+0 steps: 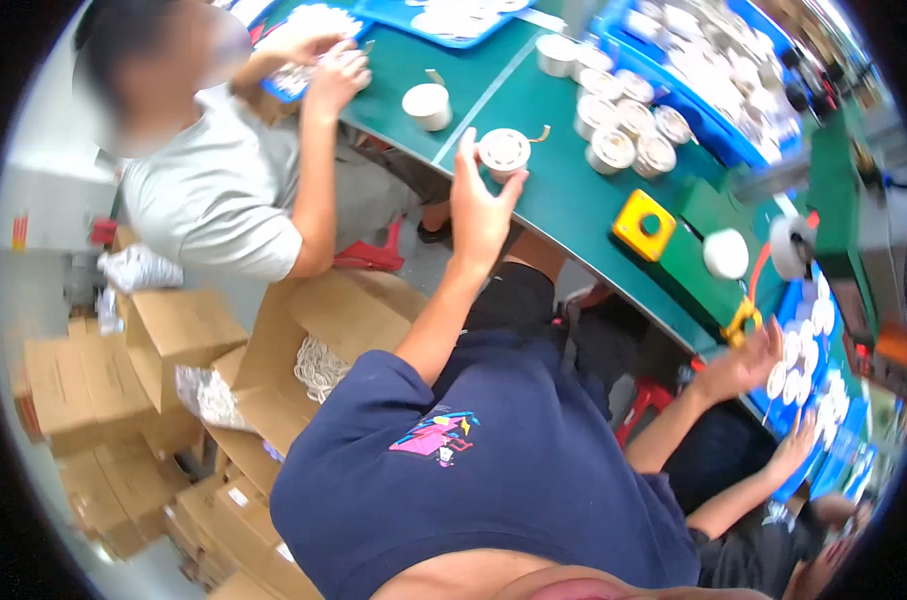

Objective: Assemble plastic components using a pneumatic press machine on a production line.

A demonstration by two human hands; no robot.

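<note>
My left hand (pixel 482 205) is at the near edge of the green table, thumb and fingers closed around a white round part (pixel 505 150). That part is a short cylinder with a slotted top, and a short brownish tab sticks out at its right. My right hand (pixel 742 370) is over the table edge to the right, its fingers apart and slightly blurred, and nothing shows in it. Closest to it are a yellow piece (pixel 744 322) on the green machine and a blue tray of small white discs (pixel 794 362). A similar white cylinder (pixel 428 106) stands beyond my left hand.
Several white cylinders (pixel 634 120) stand grouped before a blue bin (pixel 694 110). The green machine (pixel 679 255) carries a yellow button box (pixel 644 226). A co-worker (pixel 214 180) works at the left, another person's hand (pixel 796 445) at the right. Cardboard boxes (pixel 189 340) stack behind.
</note>
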